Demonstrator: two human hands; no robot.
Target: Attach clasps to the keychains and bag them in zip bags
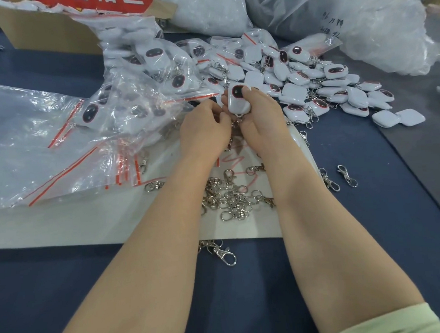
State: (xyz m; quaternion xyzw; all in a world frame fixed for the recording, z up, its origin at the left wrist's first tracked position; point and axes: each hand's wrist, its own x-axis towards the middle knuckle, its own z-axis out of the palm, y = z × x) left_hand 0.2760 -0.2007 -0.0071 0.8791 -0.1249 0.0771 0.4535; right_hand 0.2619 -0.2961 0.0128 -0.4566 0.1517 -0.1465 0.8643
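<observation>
Far left on the dark blue table [247, 293]: flat clear zip bags [45, 151] with red seal strips, overlapping a white sheet [88, 220]. Just right of them, heaped filled bags [136, 76], each showing a white fob with a dark oval face; behind, a cardboard box [48, 32].

At centre, left hand [204, 131]: fingers curled tight, tips bunched at the lower end of the held keychain [238, 99]. Cannot tell what they nip; only a small metal ring [235, 124] peeping between the two hands.

Keychain itself: white, rounded, glossy, with a dark oval window edged in red, held upright above the sheet, just in front of the loose heap.

Right hand [259, 117]: closed round that keychain, thumb pressed on its face beside the oval, fingers behind.

Between the forearms, on the sheet, a tangle of silver clasps [231, 196].

Further right, loose heap [311, 83] of matching white fobs, some face up, some face down, several already with clasps. Beside the right forearm, two stray clasps [345, 175] on the blue cloth. Far right at the back, crumpled plastic sacks [386, 32].
</observation>
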